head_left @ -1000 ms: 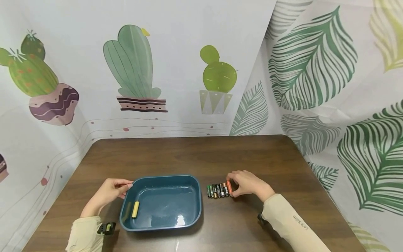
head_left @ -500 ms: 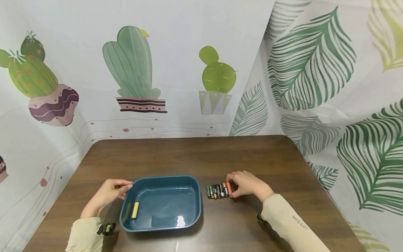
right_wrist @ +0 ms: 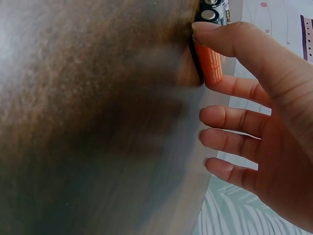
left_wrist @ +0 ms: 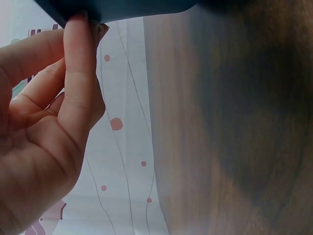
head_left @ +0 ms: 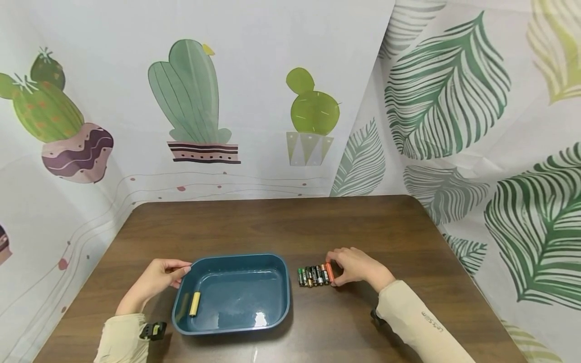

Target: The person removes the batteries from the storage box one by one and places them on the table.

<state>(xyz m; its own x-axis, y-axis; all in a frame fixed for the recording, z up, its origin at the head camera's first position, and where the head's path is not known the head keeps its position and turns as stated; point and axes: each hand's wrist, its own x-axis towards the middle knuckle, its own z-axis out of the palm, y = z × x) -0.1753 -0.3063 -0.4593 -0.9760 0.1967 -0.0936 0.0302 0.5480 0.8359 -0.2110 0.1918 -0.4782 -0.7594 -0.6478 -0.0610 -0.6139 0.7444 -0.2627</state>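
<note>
With thumb and fingers my left hand [head_left: 159, 280] pinches the upper left corner of a dark blue tray [head_left: 240, 300]; the left wrist view shows the tray's edge [left_wrist: 137, 9] between its fingertips. One yellow battery [head_left: 194, 304] lies inside, by the tray's left wall. Right of the tray, several small batteries [head_left: 314, 275] lie side by side in a row on the table. My right hand [head_left: 357, 265] holds the orange battery [head_left: 330, 273] at the row's right end, thumb on one end and index finger on the other. In the right wrist view the other fingers spread apart below the orange battery [right_wrist: 211, 66].
Everything rests on a dark brown wooden table [head_left: 272, 222]. Behind it hangs a white cloth [head_left: 263, 101] printed with cacti and leaves. A black wrist device [head_left: 153, 330] sits at the left sleeve, near the tray's lower left corner.
</note>
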